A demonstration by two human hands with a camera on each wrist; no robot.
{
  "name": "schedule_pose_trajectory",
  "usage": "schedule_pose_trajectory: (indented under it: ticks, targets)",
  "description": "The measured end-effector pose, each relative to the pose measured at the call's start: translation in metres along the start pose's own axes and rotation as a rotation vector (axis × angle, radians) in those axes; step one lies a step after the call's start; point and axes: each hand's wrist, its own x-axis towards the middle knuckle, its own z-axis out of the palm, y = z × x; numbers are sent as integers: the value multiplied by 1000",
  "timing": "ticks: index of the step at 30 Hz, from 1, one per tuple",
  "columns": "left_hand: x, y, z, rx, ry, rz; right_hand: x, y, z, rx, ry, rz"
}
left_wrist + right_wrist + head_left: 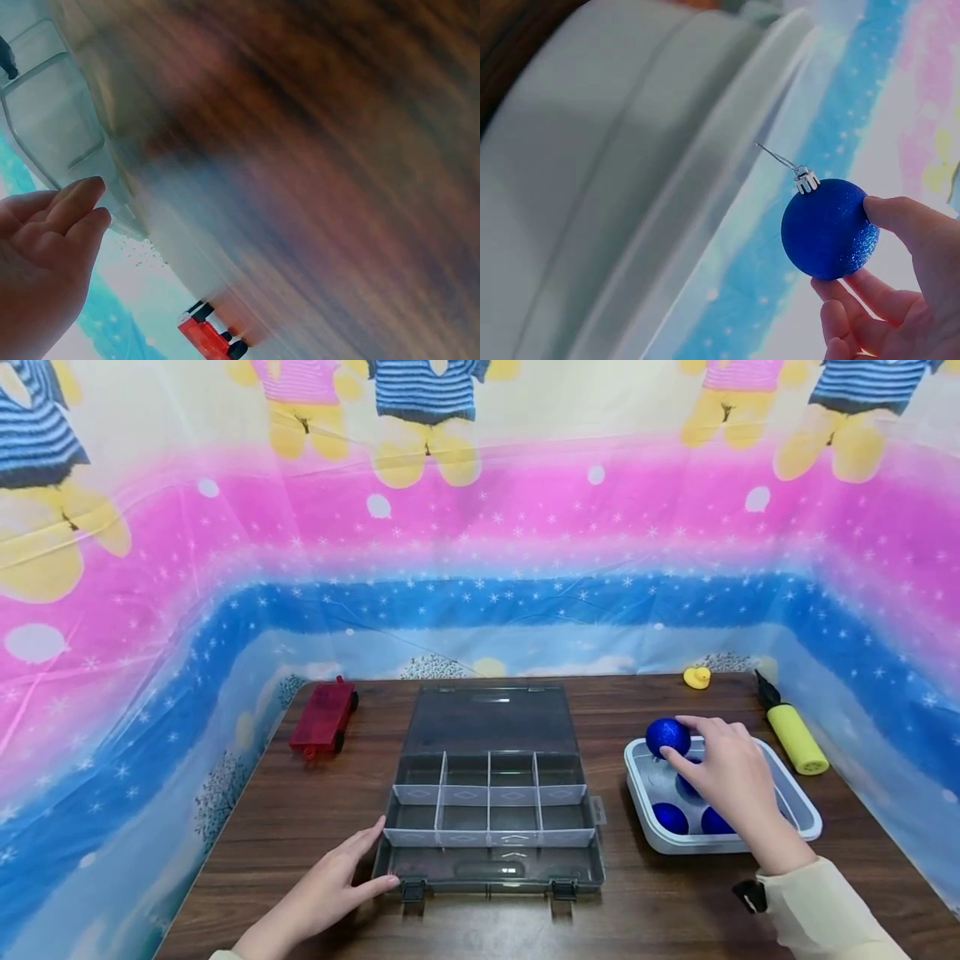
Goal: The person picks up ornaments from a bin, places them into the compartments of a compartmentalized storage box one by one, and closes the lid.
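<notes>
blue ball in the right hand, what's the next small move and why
Probably carry the ball left to the divided box: the right hand pinches it by the white tub, the box's lid is open, and the left hand is at its near left corner.

Right hand [922,300] filled lower right of frame, pinching blue ball [829,229]: thumb at ball's right side, fingertips beneath. Ball hung right of center, glitter brightest on its lower right. Silver cap [806,181] sat on ball's top, tilted toward upper left; thin wire hook [778,157] stuck out from cap, same direction. Pale tub [592,150], blurred, took up left half, rim slanting from top center to bottom left. Dark brown table [510,45] showed at upper left corner. Behind ball, cloth [922,75] with blue, white, pink bands, white specks on blue.
</notes>
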Motion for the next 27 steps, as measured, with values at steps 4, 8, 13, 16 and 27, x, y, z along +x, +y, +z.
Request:
schedule_pose_trajectory:
  ticks: [4,8,13,16,27]
  targets:
    - [0,1,0,7,-1,1,2,-17,3,41,12,-7]
    - [1,1,-1,8,-9,-5,3,-34,9,98,14,-21]
    - [2,1,-1,2,-14,-10,4,-53,19,168,-22,-10]
    - [2,1,-1,0,-15,-9,6,-63,26,204,-55,-3]
    - [3,-1,0,20,6,23,15,-86,56,142,-164,-41]
